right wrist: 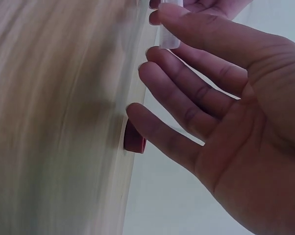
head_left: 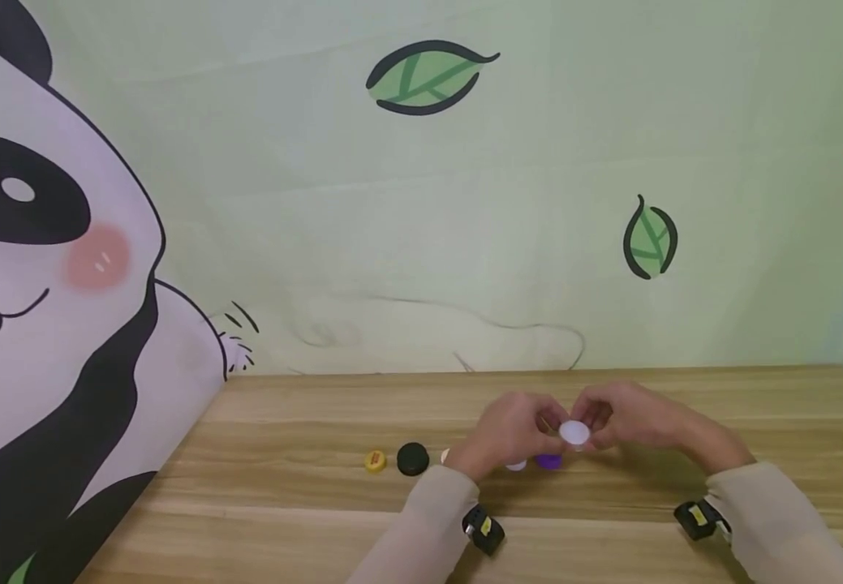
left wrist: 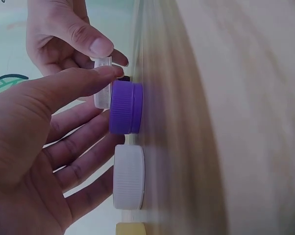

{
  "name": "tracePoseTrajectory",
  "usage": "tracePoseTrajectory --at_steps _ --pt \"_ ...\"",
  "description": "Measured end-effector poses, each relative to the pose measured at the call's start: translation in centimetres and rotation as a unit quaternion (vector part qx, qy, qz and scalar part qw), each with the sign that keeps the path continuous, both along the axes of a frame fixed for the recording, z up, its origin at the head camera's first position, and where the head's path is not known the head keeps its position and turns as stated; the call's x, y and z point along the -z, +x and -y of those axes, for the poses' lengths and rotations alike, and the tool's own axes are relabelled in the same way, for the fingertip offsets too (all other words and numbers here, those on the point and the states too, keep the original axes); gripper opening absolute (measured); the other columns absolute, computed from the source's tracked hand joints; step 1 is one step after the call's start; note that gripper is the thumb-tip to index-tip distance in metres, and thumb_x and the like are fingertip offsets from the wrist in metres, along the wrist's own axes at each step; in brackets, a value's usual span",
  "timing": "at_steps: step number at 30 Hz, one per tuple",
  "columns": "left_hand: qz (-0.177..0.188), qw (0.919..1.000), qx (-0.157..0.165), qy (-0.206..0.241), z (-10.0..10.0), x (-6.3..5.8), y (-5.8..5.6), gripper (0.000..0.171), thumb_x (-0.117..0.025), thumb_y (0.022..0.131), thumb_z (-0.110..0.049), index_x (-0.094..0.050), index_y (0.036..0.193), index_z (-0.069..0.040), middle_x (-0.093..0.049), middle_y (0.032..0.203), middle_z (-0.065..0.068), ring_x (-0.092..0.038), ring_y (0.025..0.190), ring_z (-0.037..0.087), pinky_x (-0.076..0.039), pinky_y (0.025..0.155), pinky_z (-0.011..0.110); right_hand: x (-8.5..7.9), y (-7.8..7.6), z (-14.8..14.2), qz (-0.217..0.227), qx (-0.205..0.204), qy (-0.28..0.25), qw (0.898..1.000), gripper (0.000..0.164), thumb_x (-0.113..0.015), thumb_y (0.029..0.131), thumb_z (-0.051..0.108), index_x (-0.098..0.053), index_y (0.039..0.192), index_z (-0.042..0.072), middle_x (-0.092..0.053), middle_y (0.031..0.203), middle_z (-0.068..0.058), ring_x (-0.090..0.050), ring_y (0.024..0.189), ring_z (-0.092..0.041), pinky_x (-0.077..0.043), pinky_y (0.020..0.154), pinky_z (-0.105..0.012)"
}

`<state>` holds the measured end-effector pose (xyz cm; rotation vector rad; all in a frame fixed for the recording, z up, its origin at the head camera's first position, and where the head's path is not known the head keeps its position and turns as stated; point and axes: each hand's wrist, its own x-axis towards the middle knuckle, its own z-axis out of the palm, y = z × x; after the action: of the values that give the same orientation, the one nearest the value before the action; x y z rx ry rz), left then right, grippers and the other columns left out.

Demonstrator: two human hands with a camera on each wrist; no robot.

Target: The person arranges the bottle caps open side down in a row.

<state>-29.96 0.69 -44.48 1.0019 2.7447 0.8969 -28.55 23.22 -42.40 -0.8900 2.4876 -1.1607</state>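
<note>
A white, partly see-through bottle cap [head_left: 574, 433] is held up over the table between both hands. My left hand [head_left: 514, 431] pinches one side of it, the thumb lying along the ribbed edge in the left wrist view. From the other side my right hand [head_left: 633, 415] pinches the same cap, and its lower fingers spread loosely in the right wrist view. Just below the held cap stands a purple bottle cap [left wrist: 123, 107]. A white ribbed cap [left wrist: 129, 177] sits beside the purple one, close to the left fingertips. Behind the right little finger shows a red cap [right wrist: 135, 138].
Leftward along the wooden table [head_left: 282, 487] the row continues with a black cap [head_left: 413, 459] and a small yellow cap [head_left: 375, 461]. The left wrist partly hides a pale cap [head_left: 445, 457]. A panda-print backdrop [head_left: 319, 203] rises behind the table's far edge.
</note>
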Motion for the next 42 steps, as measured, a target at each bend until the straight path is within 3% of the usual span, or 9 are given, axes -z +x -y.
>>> tracePoseTrajectory --at_steps 10,23,42 --pt "0.030 0.9995 0.008 -0.006 -0.2 0.5 0.6 0.025 -0.091 0.087 -0.023 -0.078 0.106 -0.015 -0.079 0.097 -0.010 -0.066 0.084 -0.007 -0.047 0.083 0.014 0.3 0.4 -0.1 0.025 -0.005 0.016 1.000 0.027 -0.086 0.084 0.002 -0.070 0.106 0.001 -0.071 0.098 -0.002 -0.065 0.090 -0.019 -0.055 0.078 -0.029" --pt "-0.032 0.9976 0.010 -0.061 -0.9 0.7 0.4 0.028 -0.093 0.083 -0.030 -0.083 0.107 -0.021 -0.078 0.098 -0.015 -0.062 0.087 -0.006 -0.044 0.076 0.012 0.9 0.0 -0.6 0.023 -0.003 0.039 0.999 0.030 -0.089 0.080 0.005 -0.070 0.104 0.003 -0.068 0.095 -0.001 -0.062 0.087 -0.016 -0.053 0.075 -0.027" --pt "-0.047 0.9961 0.011 -0.074 -0.7 1.4 0.6 0.031 -0.095 0.081 -0.034 -0.084 0.107 -0.022 -0.071 0.097 -0.015 -0.057 0.082 -0.005 -0.042 0.071 0.012 1.9 -0.3 -0.6 0.016 -0.029 0.032 0.999 0.032 -0.088 0.078 0.002 -0.068 0.102 0.002 -0.066 0.093 0.000 -0.062 0.084 -0.014 -0.053 0.073 -0.026"
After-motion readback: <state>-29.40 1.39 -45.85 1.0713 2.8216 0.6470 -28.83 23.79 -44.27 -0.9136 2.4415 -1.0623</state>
